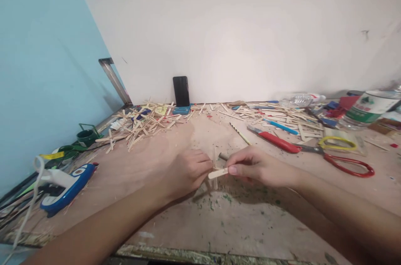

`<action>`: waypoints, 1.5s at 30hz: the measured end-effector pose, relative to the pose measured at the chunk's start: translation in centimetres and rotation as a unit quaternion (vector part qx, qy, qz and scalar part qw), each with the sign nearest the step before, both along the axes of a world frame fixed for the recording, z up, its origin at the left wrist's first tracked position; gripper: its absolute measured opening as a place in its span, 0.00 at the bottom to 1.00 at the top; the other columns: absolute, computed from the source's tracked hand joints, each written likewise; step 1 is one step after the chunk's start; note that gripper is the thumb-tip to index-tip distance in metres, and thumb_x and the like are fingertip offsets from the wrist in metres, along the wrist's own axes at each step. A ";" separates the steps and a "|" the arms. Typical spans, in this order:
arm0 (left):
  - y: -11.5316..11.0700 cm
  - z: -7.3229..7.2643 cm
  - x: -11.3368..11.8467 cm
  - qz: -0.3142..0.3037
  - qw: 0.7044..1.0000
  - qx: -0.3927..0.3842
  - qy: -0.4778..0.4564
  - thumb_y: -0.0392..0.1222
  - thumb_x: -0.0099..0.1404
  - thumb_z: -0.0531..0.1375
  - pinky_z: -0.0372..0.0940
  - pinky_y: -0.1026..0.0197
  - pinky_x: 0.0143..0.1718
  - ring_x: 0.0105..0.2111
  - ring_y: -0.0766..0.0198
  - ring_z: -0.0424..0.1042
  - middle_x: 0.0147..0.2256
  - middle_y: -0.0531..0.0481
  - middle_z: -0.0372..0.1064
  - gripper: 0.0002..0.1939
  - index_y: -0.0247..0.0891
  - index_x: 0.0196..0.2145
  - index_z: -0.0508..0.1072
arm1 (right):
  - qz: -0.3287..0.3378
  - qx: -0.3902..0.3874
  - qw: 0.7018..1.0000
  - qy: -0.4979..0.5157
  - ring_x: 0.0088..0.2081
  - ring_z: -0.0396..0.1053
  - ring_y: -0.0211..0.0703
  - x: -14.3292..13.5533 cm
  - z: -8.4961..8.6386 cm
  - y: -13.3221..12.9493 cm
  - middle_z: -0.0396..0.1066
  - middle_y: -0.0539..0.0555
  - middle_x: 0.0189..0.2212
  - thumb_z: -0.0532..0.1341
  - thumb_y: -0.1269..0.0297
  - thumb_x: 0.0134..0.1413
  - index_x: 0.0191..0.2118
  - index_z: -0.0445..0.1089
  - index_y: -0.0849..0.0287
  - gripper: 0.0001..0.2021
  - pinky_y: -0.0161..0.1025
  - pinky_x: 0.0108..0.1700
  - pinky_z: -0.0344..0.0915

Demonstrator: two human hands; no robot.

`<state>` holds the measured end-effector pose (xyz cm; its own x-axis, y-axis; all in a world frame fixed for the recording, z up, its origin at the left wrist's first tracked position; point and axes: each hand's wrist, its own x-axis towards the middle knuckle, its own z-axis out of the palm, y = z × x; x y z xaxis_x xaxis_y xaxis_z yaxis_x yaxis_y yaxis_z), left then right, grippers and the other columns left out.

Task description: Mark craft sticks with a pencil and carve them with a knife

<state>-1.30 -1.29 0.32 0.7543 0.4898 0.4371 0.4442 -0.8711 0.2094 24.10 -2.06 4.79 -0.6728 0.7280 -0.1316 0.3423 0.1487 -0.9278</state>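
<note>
Close to the middle of the bench, my right hand (258,167) pinches one end of a wooden craft stick (216,174) between thumb and fingers; its free end points left. My left hand (193,169) is closed at the left end of crossed craft sticks (215,155), one of which runs away from me. The pinched stick lies in front of this cross from my viewpoint; whether they touch I cannot tell. A short dark cylindrical piece (223,156) shows beside my right fingertips, partly hidden by them. A spiral-striped rod (239,133) lies just beyond my right hand.
Loose craft sticks pile at back left (147,125) and back right (282,117). Right of my hands lie a red-handled knife (278,142) and scissors (347,165). A blue-and-white glue gun (70,190) rests left. A phone (181,91) leans against the white board (219,39).
</note>
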 end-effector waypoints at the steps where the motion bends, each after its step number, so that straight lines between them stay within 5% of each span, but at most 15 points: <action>1: -0.1 0.0 0.1 -0.002 1.000 0.006 -0.006 0.37 0.79 0.53 0.58 0.60 0.35 0.32 0.62 0.68 0.31 0.48 0.72 0.17 0.37 0.32 0.73 | 0.004 -0.003 1.000 0.004 0.20 0.58 0.36 0.0 -0.1 -0.1 0.60 0.46 0.18 0.63 0.40 0.60 0.32 0.75 0.60 0.25 0.35 0.23 0.53; 17: -1.0 0.3 1.0 -0.028 0.997 0.017 -0.073 0.41 0.81 0.51 0.59 0.61 0.33 0.30 0.63 0.66 0.30 0.49 0.71 0.18 0.36 0.34 0.73 | -0.003 0.095 0.995 -0.007 0.28 0.57 0.37 -0.5 -0.1 -0.5 0.64 0.49 0.24 0.61 0.58 0.63 0.32 0.76 0.62 0.14 0.37 0.31 0.53; 25: -0.8 0.3 1.3 -0.031 0.994 -0.005 -0.100 0.43 0.79 0.56 0.62 0.62 0.38 0.35 0.62 0.71 0.35 0.47 0.76 0.14 0.35 0.38 0.77 | 0.004 0.045 0.999 0.025 0.25 0.57 0.35 -0.3 -0.7 -0.1 0.63 0.47 0.22 0.63 0.53 0.62 0.31 0.75 0.62 0.16 0.35 0.28 0.54; 30: -0.4 0.0 1.0 0.004 0.993 -0.045 -0.108 0.40 0.79 0.55 0.61 0.65 0.34 0.30 0.66 0.72 0.31 0.51 0.76 0.15 0.37 0.36 0.77 | -0.035 -0.010 0.998 0.042 0.20 0.59 0.36 -0.2 -0.1 -0.1 0.63 0.47 0.18 0.65 0.44 0.59 0.33 0.75 0.61 0.22 0.35 0.24 0.56; 37: -0.7 0.3 1.1 0.112 0.983 -0.073 -0.127 0.40 0.76 0.57 0.52 0.64 0.27 0.21 0.69 0.61 0.21 0.54 0.67 0.20 0.36 0.25 0.73 | -0.235 -0.006 0.969 0.080 0.29 0.71 0.38 -0.7 -1.0 1.1 0.75 0.56 0.37 0.62 0.46 0.61 0.45 0.73 0.60 0.20 0.34 0.28 0.67; 45: -0.7 0.2 1.1 0.154 0.972 -0.137 -0.110 0.45 0.74 0.56 0.48 0.64 0.26 0.20 0.71 0.55 0.18 0.57 0.54 0.25 0.36 0.19 0.64 | -0.170 -0.039 0.982 0.066 0.23 0.69 0.38 -1.6 0.0 -0.5 0.74 0.52 0.26 0.68 0.47 0.53 0.31 0.75 0.60 0.18 0.34 0.25 0.65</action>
<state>-0.17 -2.04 0.51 0.4561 0.7987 0.3924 0.5930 -0.6016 0.5352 22.53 -2.60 4.81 -0.4072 0.9049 -0.1241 0.2368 -0.0267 -0.9712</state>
